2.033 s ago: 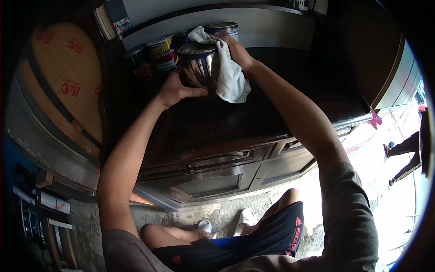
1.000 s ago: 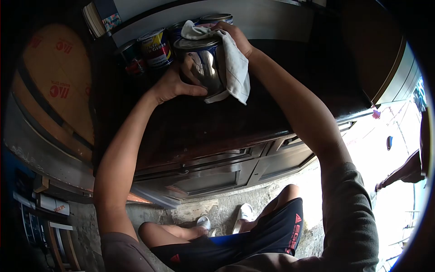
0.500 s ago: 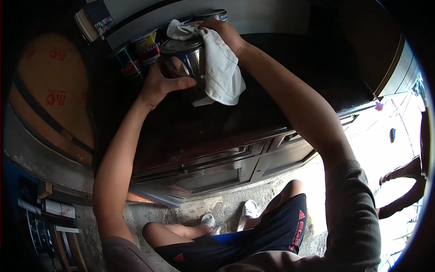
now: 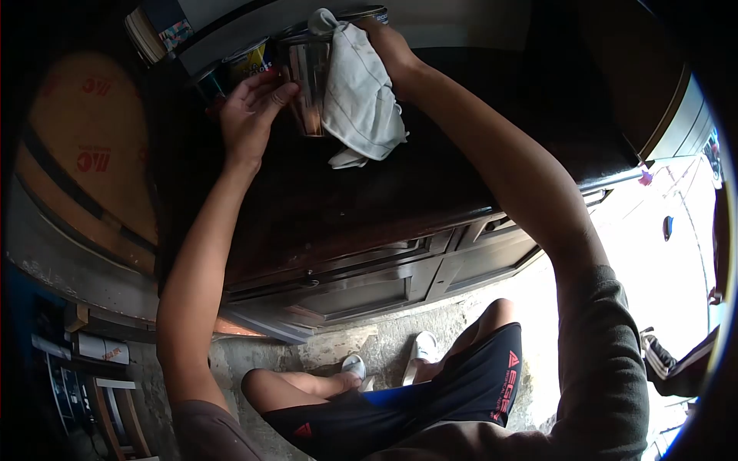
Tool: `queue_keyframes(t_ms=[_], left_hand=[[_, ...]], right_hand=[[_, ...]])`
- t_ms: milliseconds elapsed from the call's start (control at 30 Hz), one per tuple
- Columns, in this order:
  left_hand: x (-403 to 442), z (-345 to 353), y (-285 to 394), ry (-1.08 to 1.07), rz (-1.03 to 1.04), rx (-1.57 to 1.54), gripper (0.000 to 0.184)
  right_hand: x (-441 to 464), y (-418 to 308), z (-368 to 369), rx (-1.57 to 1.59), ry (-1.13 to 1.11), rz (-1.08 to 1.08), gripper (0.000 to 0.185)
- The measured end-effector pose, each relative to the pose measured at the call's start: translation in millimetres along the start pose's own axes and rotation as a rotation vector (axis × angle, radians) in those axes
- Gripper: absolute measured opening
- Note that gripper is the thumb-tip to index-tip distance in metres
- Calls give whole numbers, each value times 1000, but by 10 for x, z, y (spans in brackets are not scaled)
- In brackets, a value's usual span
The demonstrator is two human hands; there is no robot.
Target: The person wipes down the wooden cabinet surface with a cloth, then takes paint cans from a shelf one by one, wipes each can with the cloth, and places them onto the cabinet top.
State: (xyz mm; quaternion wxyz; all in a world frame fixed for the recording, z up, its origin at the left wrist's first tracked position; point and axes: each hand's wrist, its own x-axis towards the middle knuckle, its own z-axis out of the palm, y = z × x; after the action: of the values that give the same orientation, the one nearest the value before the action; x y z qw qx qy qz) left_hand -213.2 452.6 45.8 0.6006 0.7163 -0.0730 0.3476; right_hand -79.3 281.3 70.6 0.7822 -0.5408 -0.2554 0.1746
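Observation:
A shiny metal can (image 4: pixel 304 96) stands upright on the dark cabinet top. My right hand (image 4: pixel 390 58) is closed on a white cloth (image 4: pixel 361 96) at the can's far right side, and the cloth hangs down over that side. The right fingertips are hidden behind the cloth. My left hand (image 4: pixel 250 115) is at the can's left with its fingers apart. Its thumb tip is right by the can's wall; whether it touches, I cannot tell. Close behind the left fingers are a can with a yellow label (image 4: pixel 250 60) and a dark green can (image 4: pixel 211 81).
Another can (image 4: pixel 365 13) stands behind my right hand. Books (image 4: pixel 150 34) lean at the back left. The dark cabinet (image 4: pixel 369 238) has doors and drawers along its front. A brown panel with red lettering (image 4: pixel 96 123) is at the left. Another person's leg (image 4: pixel 680 365) shows at the right.
The metal can has gone from tilted and raised to standing upright, farther back. My left hand has come off it and moved up and left. The right hand and cloth have shifted slightly away.

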Motion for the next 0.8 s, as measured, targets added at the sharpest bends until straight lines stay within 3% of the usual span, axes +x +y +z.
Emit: queue_keyframes(t_ms=[133, 300, 433, 633, 800], left_hand=[[22, 98, -45, -23, -6, -83, 56], [49, 126, -65, -171, -186, 438, 63], [77, 160, -137, -240, 81, 355, 64], [18, 17, -44, -542, 63, 96, 62], [149, -168, -317, -489, -106, -73, 59]], right_hand=[[-36, 32, 44, -54, 35, -25, 43], [38, 194, 160, -249, -28, -401, 46], [-178, 35, 175, -122, 43, -108, 46], [117, 94, -96, -327, -99, -313, 45], [170, 129, -73, -37, -60, -87, 43]])
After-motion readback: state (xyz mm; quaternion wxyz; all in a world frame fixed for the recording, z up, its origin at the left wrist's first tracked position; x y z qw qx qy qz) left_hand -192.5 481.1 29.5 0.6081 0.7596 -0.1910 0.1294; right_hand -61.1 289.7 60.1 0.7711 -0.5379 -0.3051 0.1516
